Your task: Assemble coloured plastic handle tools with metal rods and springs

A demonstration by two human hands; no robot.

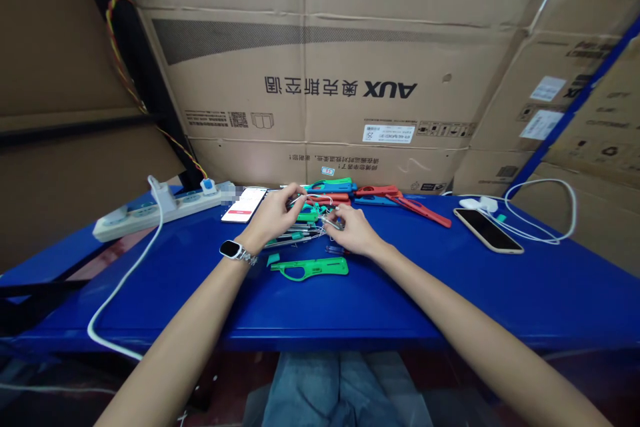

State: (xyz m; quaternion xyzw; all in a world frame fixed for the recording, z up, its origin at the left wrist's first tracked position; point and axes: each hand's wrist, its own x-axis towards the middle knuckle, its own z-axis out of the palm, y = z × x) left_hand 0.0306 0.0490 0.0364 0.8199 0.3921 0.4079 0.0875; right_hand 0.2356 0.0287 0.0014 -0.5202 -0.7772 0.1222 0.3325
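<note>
Nearest the camera: the person's lap in grey-blue trousers (330, 387), below the front edge of a blue table (450, 307). Both bare forearms reach forward over it; the left wrist carries a watch (231, 249).

Green plastic handle half (310, 269): lies flat on the table just in front of the hands, alone, nothing fitted into it. A small green scrap lies just beside its left end.

Left hand (273, 217): fingers curled and pinched together on a thin wire or spring piece (313, 199), too small to identify with certainty. Right hand (353, 227): fingers closed on a small metal part (331, 221), held touching or nearly touching what the left hand holds. Both hands hover over a loose cluster of green parts and thin metal rods (295, 237).

Progress, as a judgement: fitting appears mid-way on one piece; the green half and the cluster beneath the hands look unassembled.

Behind the hands: a pile of red, blue and green handle pieces (350, 190), one long red piece (425, 211) reaching right. Whether these are finished cannot be told.

Surroundings: lit phone (244, 204) at left, power strip (160, 210) with white cable (125, 280) trailing off the front edge; second phone (487, 230) at right with a looped white cord (550, 213). Large cardboard boxes (325, 80) wall the back.

Obstructions: the parts cluster crowds the space directly under the hands; the phones and cables lie well apart from it.
</note>
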